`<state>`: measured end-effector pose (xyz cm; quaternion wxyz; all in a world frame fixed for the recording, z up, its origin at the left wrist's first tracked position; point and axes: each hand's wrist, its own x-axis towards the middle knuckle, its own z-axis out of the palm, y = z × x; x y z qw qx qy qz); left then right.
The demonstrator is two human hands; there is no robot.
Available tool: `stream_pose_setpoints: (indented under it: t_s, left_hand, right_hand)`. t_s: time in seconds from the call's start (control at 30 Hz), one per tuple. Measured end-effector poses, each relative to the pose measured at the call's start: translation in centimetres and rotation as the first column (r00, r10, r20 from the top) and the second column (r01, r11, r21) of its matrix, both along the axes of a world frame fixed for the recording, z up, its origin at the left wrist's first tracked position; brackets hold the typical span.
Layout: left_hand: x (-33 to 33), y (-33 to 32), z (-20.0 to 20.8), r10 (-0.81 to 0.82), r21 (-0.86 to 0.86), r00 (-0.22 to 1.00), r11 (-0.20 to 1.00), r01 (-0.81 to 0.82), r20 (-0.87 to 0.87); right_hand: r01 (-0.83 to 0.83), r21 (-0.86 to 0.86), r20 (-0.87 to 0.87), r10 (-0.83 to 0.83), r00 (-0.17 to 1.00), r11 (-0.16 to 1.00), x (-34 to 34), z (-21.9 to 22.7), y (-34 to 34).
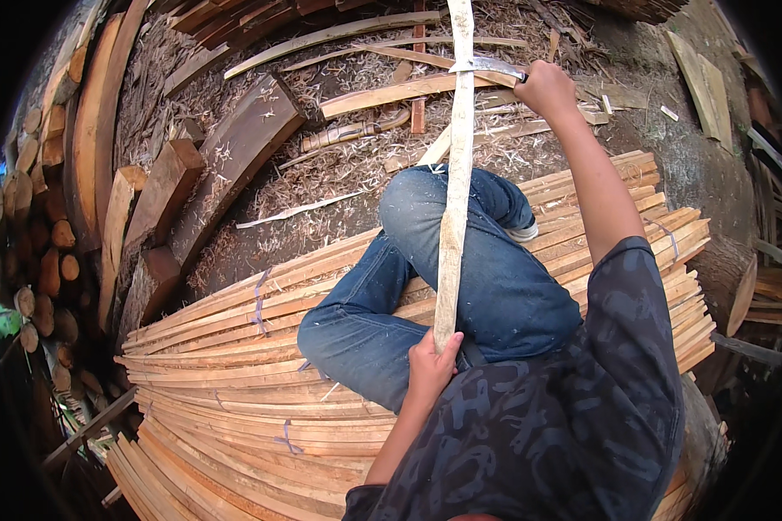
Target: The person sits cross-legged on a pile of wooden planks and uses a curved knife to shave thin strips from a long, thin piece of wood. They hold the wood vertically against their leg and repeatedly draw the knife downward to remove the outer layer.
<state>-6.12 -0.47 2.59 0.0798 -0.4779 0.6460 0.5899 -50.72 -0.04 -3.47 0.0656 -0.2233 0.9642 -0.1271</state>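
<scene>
A long, pale wooden strip (454, 217) runs from my lap up past the top edge of the picture, resting across my jeans-clad leg. Near my waist, my left hand (431, 365) is wrapped round its lower end. At arm's length, my right hand (547, 88) grips the dark handle of a curved knife (488, 66). The knife's shiny blade lies across the strip, appearing to touch it close to the far end. The strip's far tip is out of view.
I sit on tied bundles of thin wooden slats (261, 356). Wood shavings (321, 187) and loose strips litter the ground ahead. Thick timber beams (235, 165) lie at the left, beside stacked round logs (48, 278). Boards (702, 87) and a cut log (728, 282) are at the right.
</scene>
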Motion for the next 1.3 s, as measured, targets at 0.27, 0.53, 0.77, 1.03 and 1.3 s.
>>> stream_pose_setpoints:
  t_s: [0.27, 0.53, 0.77, 1.03, 1.3]
  left_hand:
    - [0.7, 0.3, -0.5, 0.023, 0.018, 0.999, 1.0, -0.022, -0.025]
    - [0.3, 0.2, -0.4, 0.046, 0.057, 0.999, 0.997, -0.044, -0.029]
    - [1.0, 0.5, -0.4, 0.059, 0.039, 0.998, 0.997, -0.06, 0.006]
    - [0.0, 0.4, -0.6, 0.07, 0.081, 0.997, 0.994, -0.069, -0.012]
    - [0.4, 0.1, -0.4, 0.036, 0.051, 0.999, 0.998, -0.036, -0.003]
  right_hand:
    - [-0.116, -0.034, 0.043, 0.118, 0.992, 0.993, 6.5, 2.9, 1.5]
    - [-0.022, 0.016, -0.092, 0.023, 0.996, 1.0, 0.3, 2.2, -0.3]
    - [-0.265, 0.048, -0.092, 0.268, 0.959, 0.963, 4.9, 2.9, 1.2]
    - [-0.028, -0.078, -0.056, 0.024, 0.998, 0.997, 0.9, 0.8, -0.6]
    - [-0.055, -0.015, -0.204, 0.051, 0.978, 0.998, 0.6, 2.3, -0.4]
